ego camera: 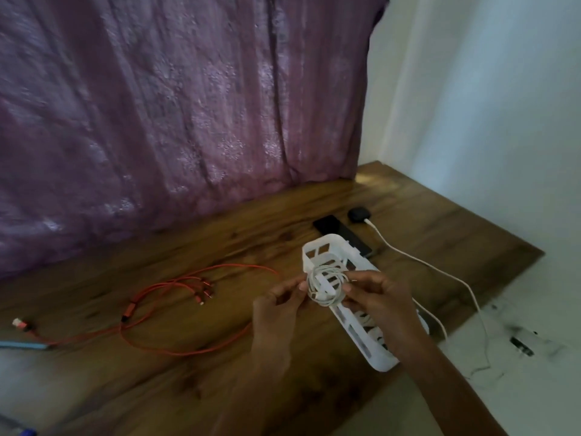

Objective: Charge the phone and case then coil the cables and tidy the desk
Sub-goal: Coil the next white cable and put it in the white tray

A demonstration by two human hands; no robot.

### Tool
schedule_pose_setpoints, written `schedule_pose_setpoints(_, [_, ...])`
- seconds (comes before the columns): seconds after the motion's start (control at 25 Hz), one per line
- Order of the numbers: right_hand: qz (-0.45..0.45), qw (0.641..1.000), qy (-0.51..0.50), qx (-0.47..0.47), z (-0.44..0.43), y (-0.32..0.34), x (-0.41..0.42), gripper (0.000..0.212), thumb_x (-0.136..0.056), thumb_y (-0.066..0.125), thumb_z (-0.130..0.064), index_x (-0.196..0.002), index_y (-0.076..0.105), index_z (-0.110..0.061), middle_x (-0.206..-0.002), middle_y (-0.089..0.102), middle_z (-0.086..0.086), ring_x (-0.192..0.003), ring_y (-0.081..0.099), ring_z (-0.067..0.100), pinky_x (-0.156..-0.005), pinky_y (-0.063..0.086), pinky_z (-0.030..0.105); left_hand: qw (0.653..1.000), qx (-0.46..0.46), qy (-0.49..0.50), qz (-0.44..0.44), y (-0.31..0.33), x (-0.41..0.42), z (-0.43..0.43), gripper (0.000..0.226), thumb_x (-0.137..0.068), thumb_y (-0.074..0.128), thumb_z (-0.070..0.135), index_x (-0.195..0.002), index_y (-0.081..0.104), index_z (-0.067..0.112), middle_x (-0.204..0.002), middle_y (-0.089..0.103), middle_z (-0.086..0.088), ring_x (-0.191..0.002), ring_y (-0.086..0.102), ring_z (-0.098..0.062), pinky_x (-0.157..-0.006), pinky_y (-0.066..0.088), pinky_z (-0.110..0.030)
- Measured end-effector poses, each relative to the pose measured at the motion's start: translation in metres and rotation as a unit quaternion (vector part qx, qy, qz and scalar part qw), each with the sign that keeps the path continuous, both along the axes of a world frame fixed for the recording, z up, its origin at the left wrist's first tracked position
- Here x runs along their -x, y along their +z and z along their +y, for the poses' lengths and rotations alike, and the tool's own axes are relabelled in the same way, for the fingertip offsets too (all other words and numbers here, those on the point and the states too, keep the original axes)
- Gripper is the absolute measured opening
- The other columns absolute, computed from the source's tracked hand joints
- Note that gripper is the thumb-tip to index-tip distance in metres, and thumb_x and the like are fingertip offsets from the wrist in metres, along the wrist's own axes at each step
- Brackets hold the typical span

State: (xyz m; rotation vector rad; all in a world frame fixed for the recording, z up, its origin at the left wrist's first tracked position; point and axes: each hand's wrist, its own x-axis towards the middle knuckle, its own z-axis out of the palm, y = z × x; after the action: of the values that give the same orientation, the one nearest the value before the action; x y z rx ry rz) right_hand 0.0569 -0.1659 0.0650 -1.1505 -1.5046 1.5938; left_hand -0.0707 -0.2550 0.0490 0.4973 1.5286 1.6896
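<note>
Coiled white cable [326, 287] sits above the white basket [379, 364]; red cable [129, 310] sprawls loose at left.

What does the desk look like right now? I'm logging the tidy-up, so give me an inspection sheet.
Surface: wooden desk, flat.
Job's things: phone flat behind white basket; black case with white charging cable plugged in.
Clutter: blue object at left edge.
Grippers: left hand and right hand pinch a coiled white cable above the basket.
Cables: red cable loose, uncoiled; charging cable trails off the desk's right edge.
Surroundings: purple curtain, white wall.
</note>
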Motion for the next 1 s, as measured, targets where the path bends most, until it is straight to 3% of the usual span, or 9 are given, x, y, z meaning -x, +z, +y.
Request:
schedule_pose_setpoints(0.08, [-0.030, 0.999, -0.004, 0.012, 0.023, -0.003, -0.012, 0.017, -0.082, 0.066, -0.002, -0.097, 0.069, -0.010, -0.091, 0.073, 0.004, -0.083, 0.070, 0.016, -0.068, 0.056, 0.025, 0.998, 0.034, 0.012, 0.058, -0.012, -0.012, 0.018, 0.020, -0.084, 0.065, 0.016, -0.103, 0.070, 0.018, -0.101, 0.072, 0.001, -0.097, 0.067, -0.014, -0.090, 0.053, -0.038])
schedule_pose_setpoints(0.24, [-0.101, 0.993, 0.045, -0.029, 0.084, -0.004, -0.021, 0.016, -0.087, 0.059, 0.000, -0.093, 0.066, -0.013, -0.090, 0.070, 0.002, -0.082, 0.066, 0.012, -0.069, 0.055, 0.020, 0.973, 0.108, 0.078, 0.189, -0.022, -0.036, 0.050, 0.024, -0.088, 0.061, 0.023, -0.112, 0.061, 0.020, -0.106, 0.067, 0.008, -0.096, 0.062, -0.007, -0.073, 0.045, -0.012])
schedule_pose_setpoints(0.4, [-0.181, 0.966, 0.155, -0.101, 0.133, -0.006, 0.003, 0.020, -0.085, 0.061, 0.001, -0.084, 0.065, -0.018, -0.093, 0.069, 0.006, -0.078, 0.065, 0.009, -0.066, 0.055, 0.019, 0.950, 0.132, 0.103, 0.262, -0.043, -0.050, 0.069, 0.037, -0.092, 0.049, 0.033, -0.126, 0.053, 0.019, -0.118, 0.062, 0.002, -0.109, 0.057, -0.015, -0.092, 0.047, -0.036])
schedule_pose_setpoints(0.6, [-0.306, 0.869, 0.329, -0.208, 0.152, -0.019, 0.037, 0.016, -0.085, 0.063, -0.003, -0.098, 0.070, -0.007, -0.103, 0.069, 0.011, -0.085, 0.066, 0.016, -0.079, 0.056, 0.028, 0.937, 0.161, 0.122, 0.284, -0.065, -0.055, 0.080, 0.049, -0.089, 0.041, 0.050, -0.131, 0.044, 0.025, -0.124, 0.057, 0.007, -0.116, 0.052, -0.014, -0.094, 0.047, -0.044])
schedule_pose_setpoints(0.72, [-0.328, 0.832, 0.350, -0.279, 0.149, -0.021, 0.045, 0.019, -0.088, 0.059, -0.004, -0.104, 0.068, -0.007, -0.109, 0.067, 0.013, -0.090, 0.065, 0.019, -0.077, 0.051, 0.023, 0.945, 0.166, 0.147, 0.240, -0.074, -0.058, 0.081, 0.063, -0.081, 0.038, 0.068, -0.131, 0.043, 0.029, -0.126, 0.056, 0.008, -0.117, 0.052, -0.014, -0.093, 0.048, -0.047])
schedule_pose_setpoints(0.8, [-0.369, 0.798, 0.372, -0.298, 0.145, -0.023, 0.053, 0.024, -0.087, 0.060, -0.005, -0.111, 0.065, -0.010, -0.117, 0.062, 0.012, -0.100, 0.062, 0.021, -0.085, 0.050, 0.026, 0.944, 0.175, 0.156, 0.231, -0.077, -0.062, 0.082, 0.068, -0.079, 0.036, 0.072, -0.132, 0.043, 0.029, -0.128, 0.055, 0.008, -0.119, 0.051, -0.013, -0.095, 0.048, -0.047])
schedule_pose_setpoints(0.92, [-0.450, 0.724, 0.414, -0.320, 0.138, -0.026, 0.057, 0.027, -0.090, 0.053, -0.003, -0.116, 0.059, -0.005, -0.121, 0.058, 0.015, -0.107, 0.058, 0.029, -0.091, 0.047, 0.034, 0.940, 0.194, 0.162, 0.230, -0.072, -0.067, 0.084, 0.059, -0.086, 0.039, 0.062, -0.133, 0.041, 0.026, -0.131, 0.051, 0.008, -0.123, 0.046, -0.011, -0.099, 0.045, -0.046])
schedule_pose_setpoints(1.0, [-0.451, 0.709, 0.412, -0.350, 0.135, -0.028, 0.055, 0.021, -0.091, 0.044, 0.000, -0.109, 0.057, 0.002, -0.114, 0.059, 0.021, -0.101, 0.058, 0.034, -0.081, 0.046, 0.037, 0.935, 0.205, 0.165, 0.237, -0.069, -0.070, 0.086, 0.048, -0.091, 0.042, 0.046, -0.133, 0.041, 0.023, -0.133, 0.049, 0.006, -0.126, 0.042, -0.012, -0.102, 0.042, -0.045])
